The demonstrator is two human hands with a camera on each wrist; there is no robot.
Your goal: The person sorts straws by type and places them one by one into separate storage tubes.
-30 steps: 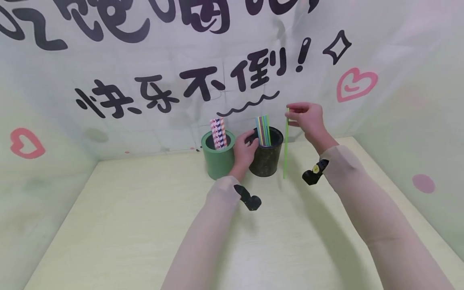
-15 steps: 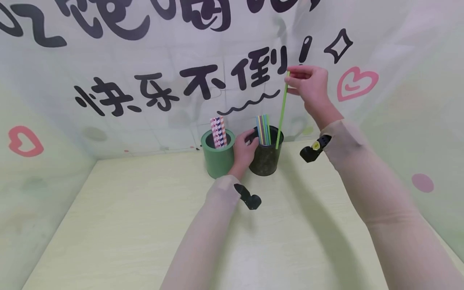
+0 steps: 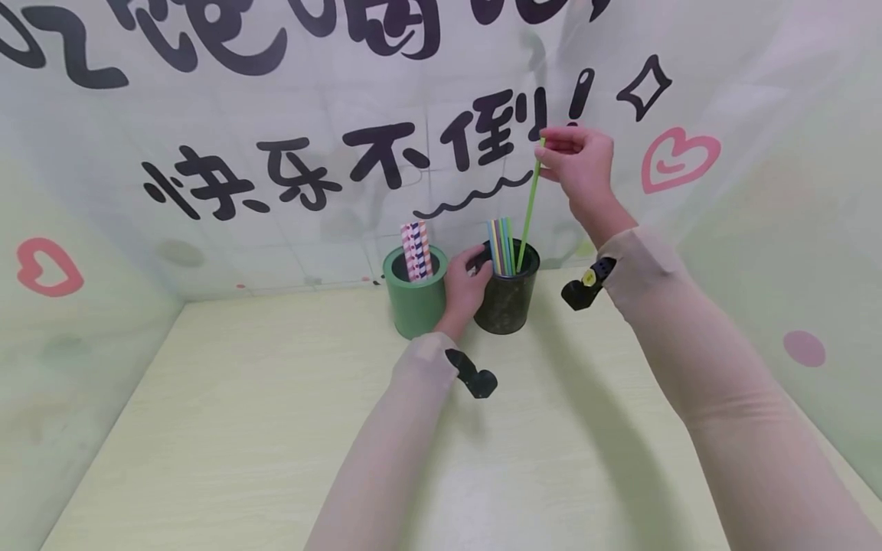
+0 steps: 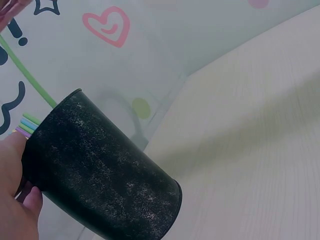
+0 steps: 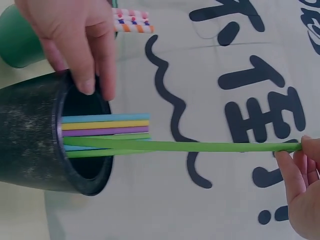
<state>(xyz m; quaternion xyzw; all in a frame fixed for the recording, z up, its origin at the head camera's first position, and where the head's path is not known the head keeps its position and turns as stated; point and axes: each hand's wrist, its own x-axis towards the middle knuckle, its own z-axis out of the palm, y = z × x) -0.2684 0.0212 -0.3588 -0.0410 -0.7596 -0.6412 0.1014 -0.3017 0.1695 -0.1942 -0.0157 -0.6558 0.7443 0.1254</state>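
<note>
Two cups at the back of a pale table [image 3: 276,428]: green cup [image 3: 414,297] with striped straws [image 3: 416,251], black cup [image 3: 508,297] with plain coloured straws [image 3: 501,246]. Left hand [image 3: 463,289] curled round the black cup's rim, steadying it. Right hand [image 3: 579,164] raised above, pinching the top of a green straw [image 3: 527,205], its lower tip just inside the black cup's mouth. Step in hand, seemingly: slotting the straw in beside the rest. Next move likely calls for lowering it straight, then letting go.

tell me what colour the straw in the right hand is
Bright green. The straw pinched by the right hand shows best in the right wrist view.
</note>
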